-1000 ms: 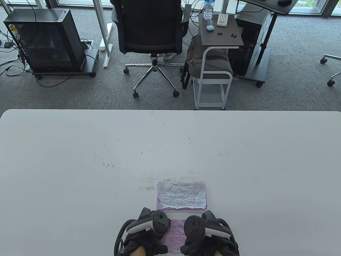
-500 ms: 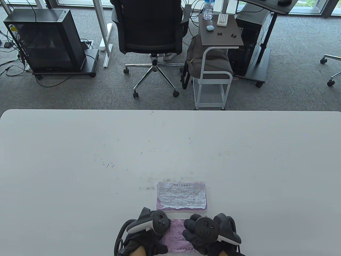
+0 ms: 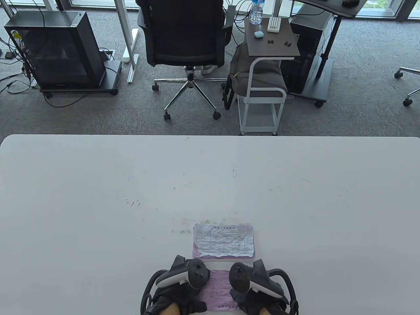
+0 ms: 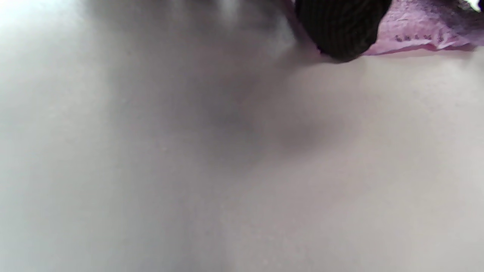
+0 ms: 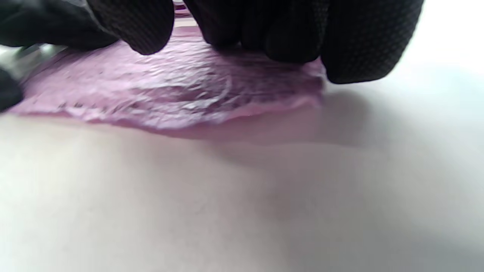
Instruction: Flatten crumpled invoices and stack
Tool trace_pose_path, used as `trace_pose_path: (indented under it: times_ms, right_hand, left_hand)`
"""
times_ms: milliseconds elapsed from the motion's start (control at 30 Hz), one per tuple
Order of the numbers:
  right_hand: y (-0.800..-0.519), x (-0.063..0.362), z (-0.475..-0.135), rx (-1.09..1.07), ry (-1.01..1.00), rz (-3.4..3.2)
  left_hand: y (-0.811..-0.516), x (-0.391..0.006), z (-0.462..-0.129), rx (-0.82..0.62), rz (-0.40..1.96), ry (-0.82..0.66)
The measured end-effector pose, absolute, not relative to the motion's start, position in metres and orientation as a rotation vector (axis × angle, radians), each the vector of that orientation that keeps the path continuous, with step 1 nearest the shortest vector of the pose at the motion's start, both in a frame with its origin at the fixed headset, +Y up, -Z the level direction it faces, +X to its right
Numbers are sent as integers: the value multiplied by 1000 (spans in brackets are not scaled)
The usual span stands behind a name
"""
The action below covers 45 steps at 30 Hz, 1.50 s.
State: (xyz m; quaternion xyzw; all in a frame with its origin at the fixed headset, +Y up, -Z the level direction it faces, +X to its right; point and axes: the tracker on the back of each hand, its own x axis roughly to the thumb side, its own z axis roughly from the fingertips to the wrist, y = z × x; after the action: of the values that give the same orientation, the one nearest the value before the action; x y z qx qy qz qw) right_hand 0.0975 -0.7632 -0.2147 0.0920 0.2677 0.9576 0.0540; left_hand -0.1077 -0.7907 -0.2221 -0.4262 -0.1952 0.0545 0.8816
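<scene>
one flattened invoice (image 3: 223, 241) lies mid-bottom; both hands (image 3: 183, 282) (image 3: 252, 285) press fingertips (image 5: 295, 41) on the crinkled pink invoice (image 3: 219, 290), unstacked.

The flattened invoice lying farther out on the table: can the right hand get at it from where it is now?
Probably yes. The flattened invoice lies flat just beyond the right hand, with only bare table between them. That hand's fingers are pressing the pink invoice, so it must let go first.
</scene>
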Motion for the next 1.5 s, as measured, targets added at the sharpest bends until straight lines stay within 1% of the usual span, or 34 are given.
trace_pose_path:
  times_ms: [33,100,167,267,333,400,533,633,867,1000,1067,1100,1133,1167,1233,1367,1433,1500]
  right_hand:
    - [-762,105,-216,238,780,2896]
    - [-758,127,-219,74,601,2906]
    - [-760,142,-221,62,560,2869]
    - [-769,148,-224,59,487,2774]
    - [-773,144,-226,141,445,2761]
    - [-777,136,-227,150,499,2787]
    - [-775,130,-227,118,503,2847]
    - [-775,129,-226,90,551,2829]
    - [-770,125,-222,134,410,2920]
    - [-768,125,-222,136,406,2950]
    - [-764,130,-223,121,440,2919]
    - [-763,131,-224,112,476,2892]
    - [-761,134,-224,120,557,2817]
    - [-760,137,-224,142,569,2766]
    - [-754,148,-225,114,491,2589]
    - [-756,155,-225,101,476,2247]
    - [-756,154,-225,93,441,2202]
    - [-751,150,-224,135,338,2277]
  left_hand:
    - [-791,-108,-222,-887,114,-407]
    - [-791,-108,-222,-884,118,-406]
    - [-791,-107,-222,-884,115,-405]
    - [-791,-107,-222,-883,118,-406]
    - [-791,-108,-223,-882,118,-409]
    - [-791,-108,-223,-883,122,-412]
    - [-791,-108,-223,-883,126,-414]
    - [-791,-108,-223,-882,125,-415]
    - [-791,-108,-222,-877,129,-414]
    - [-791,-109,-222,-875,130,-413]
    - [-790,-109,-222,-875,132,-414]
    - [-790,-109,-222,-874,134,-415]
    - [-790,-109,-222,-875,137,-415]
    - [-790,-109,-222,-875,139,-416]
    - [-790,-109,-223,-875,145,-416]
    - [-791,-109,-223,-883,143,-416]
    - [-791,-109,-223,-885,142,-414]
    - [-791,-109,-223,-882,134,-416]
